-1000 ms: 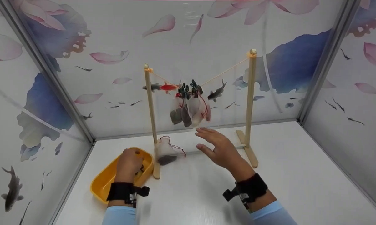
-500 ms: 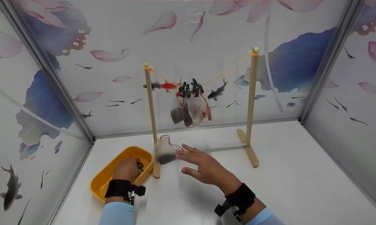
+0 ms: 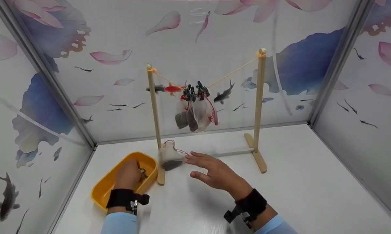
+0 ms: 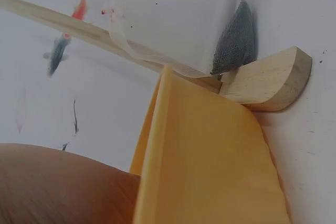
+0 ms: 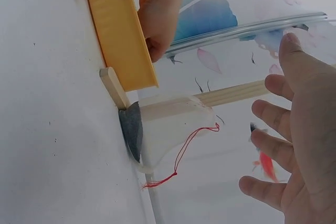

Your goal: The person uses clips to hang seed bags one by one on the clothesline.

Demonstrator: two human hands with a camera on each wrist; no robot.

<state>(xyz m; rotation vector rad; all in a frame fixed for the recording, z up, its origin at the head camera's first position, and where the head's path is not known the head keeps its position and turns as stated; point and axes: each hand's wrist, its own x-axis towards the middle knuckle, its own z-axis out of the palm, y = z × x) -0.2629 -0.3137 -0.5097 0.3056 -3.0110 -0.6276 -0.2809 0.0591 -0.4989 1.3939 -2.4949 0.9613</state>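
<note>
My left hand [image 3: 128, 174] reaches down into a yellow tray [image 3: 99, 195], next to small dark clips [image 3: 143, 175]. Its fingertips are hidden, so any grip on a clip cannot be made out. My right hand [image 3: 216, 170] hovers with fingers apart, beside a white mesh drawstring bag [image 3: 168, 152]. In the right wrist view its fingers [image 5: 273, 148] are spread and hold nothing. The bag, with a dark grey lump at its bottom and a red cord [image 5: 181, 153], stands against the wooden rack's left foot [image 4: 273, 80]. Several similar bags [image 3: 202, 113] hang from dark clips [image 3: 200, 89] on the line.
An orange string [image 3: 233, 78] sags between the left post [image 3: 154, 110] and right post [image 3: 259, 100] of the rack. A pale crossbar [image 3: 234, 152] joins its feet low down. Patterned panels [image 3: 117, 32] enclose the white table [image 3: 299, 182].
My right hand has moved left and down, from below the hanging bags to beside the standing bag. My left hand has sunk lower in the tray, its fingers still among the clips.
</note>
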